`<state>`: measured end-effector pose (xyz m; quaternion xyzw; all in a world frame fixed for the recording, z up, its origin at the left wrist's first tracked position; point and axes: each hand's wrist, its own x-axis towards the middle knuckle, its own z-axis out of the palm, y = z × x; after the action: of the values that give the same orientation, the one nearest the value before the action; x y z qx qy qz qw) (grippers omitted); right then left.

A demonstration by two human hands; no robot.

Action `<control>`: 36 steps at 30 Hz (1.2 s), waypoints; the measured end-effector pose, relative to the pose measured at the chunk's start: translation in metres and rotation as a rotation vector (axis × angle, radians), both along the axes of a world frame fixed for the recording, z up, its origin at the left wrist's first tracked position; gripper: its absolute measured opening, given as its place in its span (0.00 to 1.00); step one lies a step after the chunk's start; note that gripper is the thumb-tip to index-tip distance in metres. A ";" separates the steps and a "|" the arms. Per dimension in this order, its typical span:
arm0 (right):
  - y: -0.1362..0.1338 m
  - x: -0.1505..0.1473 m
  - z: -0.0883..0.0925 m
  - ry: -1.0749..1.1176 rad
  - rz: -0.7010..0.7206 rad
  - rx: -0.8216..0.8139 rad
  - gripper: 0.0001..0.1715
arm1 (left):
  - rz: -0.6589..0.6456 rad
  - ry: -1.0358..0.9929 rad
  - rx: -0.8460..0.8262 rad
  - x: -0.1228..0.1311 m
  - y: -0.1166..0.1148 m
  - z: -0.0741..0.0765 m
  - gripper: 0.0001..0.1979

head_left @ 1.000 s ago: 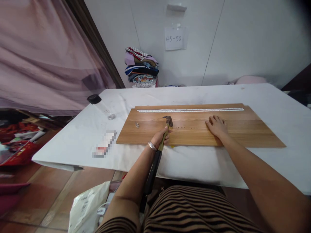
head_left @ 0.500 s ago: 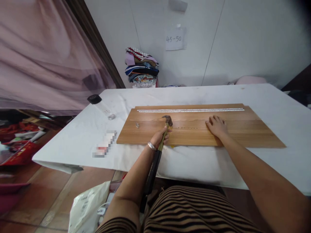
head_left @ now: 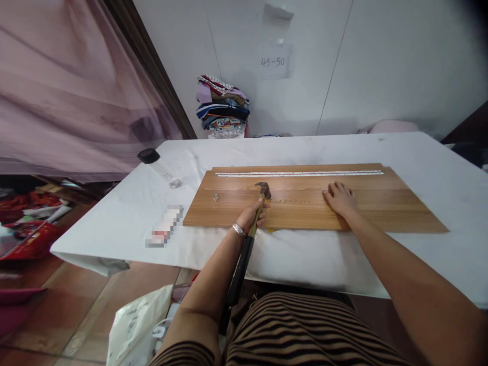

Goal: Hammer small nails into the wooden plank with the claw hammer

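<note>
Hammer (head_left: pixel 244 254) was gripped just under its head by the closed left hand (head_left: pixel 250 216) above a wooden board (head_left: pixel 381 203), the right hand (head_left: pixel 340 199) spread flat beyond a nail row (head_left: pixel 292 201) between them, seemingly mid-nailing; another blow would need careful aim.

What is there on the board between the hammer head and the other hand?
Only a row of small dark dots, too small to identify, runs across the wooden board between the hammer, gripped in the left hand, and the right hand lying flat. Nothing else shows there.
</note>
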<state>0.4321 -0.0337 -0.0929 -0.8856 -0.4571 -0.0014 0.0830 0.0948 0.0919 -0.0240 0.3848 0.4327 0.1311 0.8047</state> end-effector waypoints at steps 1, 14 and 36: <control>0.000 0.000 0.000 0.001 0.000 -0.001 0.30 | 0.000 0.004 0.000 0.000 0.000 0.000 0.20; 0.000 0.002 -0.002 0.000 0.017 0.014 0.29 | -0.015 0.009 0.008 0.000 0.001 -0.003 0.21; 0.002 0.012 0.001 0.195 -0.019 0.157 0.22 | 0.063 -0.094 0.152 0.002 0.018 0.026 0.22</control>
<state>0.4445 -0.0317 -0.0919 -0.8766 -0.4368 0.0483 0.1962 0.0965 0.1096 0.0023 0.4245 0.3954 0.2068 0.7879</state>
